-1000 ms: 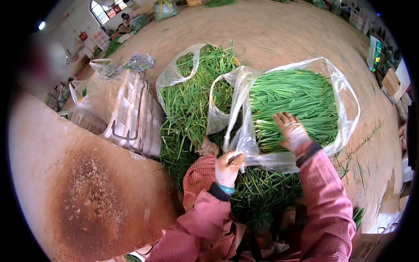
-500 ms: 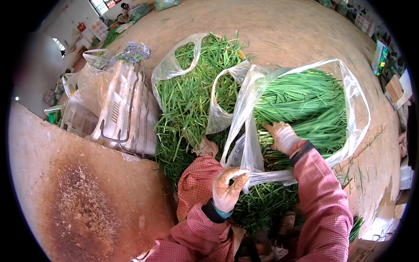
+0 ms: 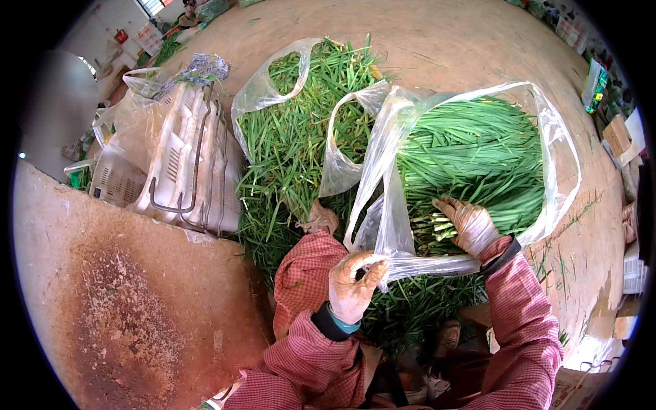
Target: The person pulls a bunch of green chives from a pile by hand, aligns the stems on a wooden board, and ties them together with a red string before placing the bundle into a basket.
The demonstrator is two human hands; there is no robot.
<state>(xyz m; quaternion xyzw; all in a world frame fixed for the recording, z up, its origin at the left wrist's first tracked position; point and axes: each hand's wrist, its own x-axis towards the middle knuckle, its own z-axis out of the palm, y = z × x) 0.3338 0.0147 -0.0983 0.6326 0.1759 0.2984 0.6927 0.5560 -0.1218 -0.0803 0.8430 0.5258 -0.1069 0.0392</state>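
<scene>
A clear plastic bag [image 3: 551, 137] lies open on its side, filled with neatly laid green garlic chives [image 3: 471, 150]. My left hand [image 3: 352, 287], in a stained pale glove, pinches the near edge of the bag between thumb and fingers. My right hand [image 3: 473, 227], gloved alike, is inside the bag opening. Its fingers curl over the pale cut ends of the nearest chives; the thumb is hidden. Leaves just right of that hand look blurred. To the left, loose, messy green leaves [image 3: 294, 137] are heaped in and around a second clear bag [image 3: 247, 113].
At the left, white plastic crates [image 3: 181, 157] with metal handles stand beside a low, rust-stained concrete ledge [image 3: 130, 301]. More leaves lie under my arms, between my legs. A cardboard box [image 3: 617, 134] and other goods line the right side. Scattered leaves lie on the brown floor [image 3: 451, 48].
My right hand has moved nearer and to the right, its fingers now over the stem ends. My left hand keeps its pinch on the bag edge, slightly lower. The view has shifted a little.
</scene>
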